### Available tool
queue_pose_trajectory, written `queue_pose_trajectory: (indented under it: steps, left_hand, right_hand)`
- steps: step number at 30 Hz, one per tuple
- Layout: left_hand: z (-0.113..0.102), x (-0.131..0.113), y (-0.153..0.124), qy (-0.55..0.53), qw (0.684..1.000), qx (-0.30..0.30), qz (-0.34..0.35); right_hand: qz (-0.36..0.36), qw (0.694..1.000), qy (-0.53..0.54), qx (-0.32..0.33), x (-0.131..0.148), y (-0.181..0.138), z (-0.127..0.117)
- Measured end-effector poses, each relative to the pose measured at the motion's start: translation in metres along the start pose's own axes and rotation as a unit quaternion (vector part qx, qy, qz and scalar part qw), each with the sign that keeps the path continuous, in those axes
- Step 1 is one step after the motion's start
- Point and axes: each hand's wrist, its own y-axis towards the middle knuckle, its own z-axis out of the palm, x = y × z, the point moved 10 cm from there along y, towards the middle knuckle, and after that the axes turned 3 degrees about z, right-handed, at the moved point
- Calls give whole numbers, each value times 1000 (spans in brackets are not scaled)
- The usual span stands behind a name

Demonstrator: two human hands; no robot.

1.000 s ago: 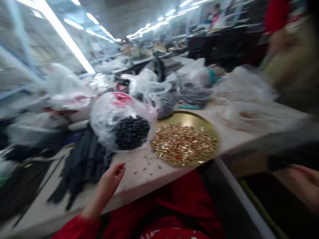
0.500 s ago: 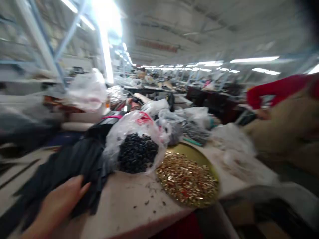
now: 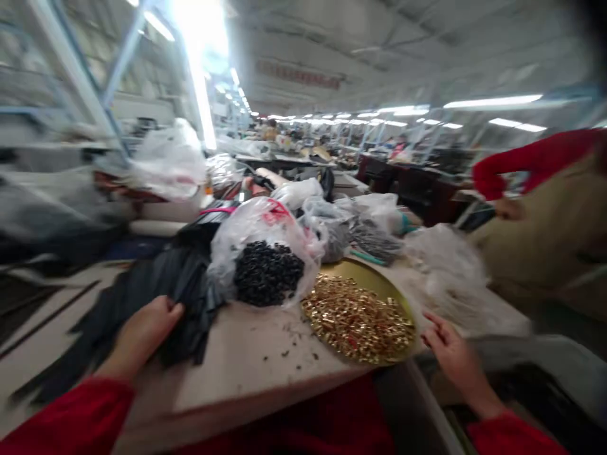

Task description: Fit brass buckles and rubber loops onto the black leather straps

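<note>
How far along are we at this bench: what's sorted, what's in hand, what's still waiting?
Done, by the look of it: the round gold tray holds a heap of small gold metal pieces. In hand: the left hand rests on the pile of dark fabric strips; the right hand sits open at the tray's edge, holding nothing. Waiting: the clear plastic bag of black beads lies unemptied, with more filled bags behind.

A long factory hall: rows of ceiling strip lights [image 3: 493, 102], blue steel posts [image 3: 71, 69], distant dark work desks [image 3: 403, 180].
</note>
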Motion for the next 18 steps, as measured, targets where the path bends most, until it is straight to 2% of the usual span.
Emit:
queue_pose_trajectory:
  steps: [1, 3, 4, 6, 8, 10, 11, 13, 15, 18]
  left_hand:
    - [-20, 20, -17, 16, 999, -15, -27]
    - [-40, 32, -54, -15, 999, -13, -43]
    - [-37, 25, -73, -62, 997, 8, -37]
    - [-12, -3, -110, -182, 979, 87, -19]
    - [21, -27, -143, -241, 957, 159, -27]
    - [51, -39, -164, -288, 935, 202, -43]
    - [62, -40, -168, -307, 929, 201, -52]
    - [77, -30, -166, -339, 924, 162, -76]
    - [89, -16, -158, -366, 916, 129, -101]
    - [108, -6, -150, -409, 892, 142, -131]
  right_hand:
    - [-40, 998, 8, 51, 36, -7, 33]
    - [-115, 974, 32, 192, 103, -41, 101]
    - [-148, 951, 58, 266, 133, -65, 130]
    - [-165, 890, 113, 411, 175, -117, 181]
    - [-98, 833, 179, 514, 193, -155, 221]
    - [-21, 793, 229, 565, 198, -177, 251]
    - [8, 782, 234, 577, 197, -183, 263]
    - [47, 789, 218, 572, 190, -186, 281]
    - [56, 808, 194, 553, 184, -184, 290]
    - [-16, 817, 183, 546, 196, -185, 292]
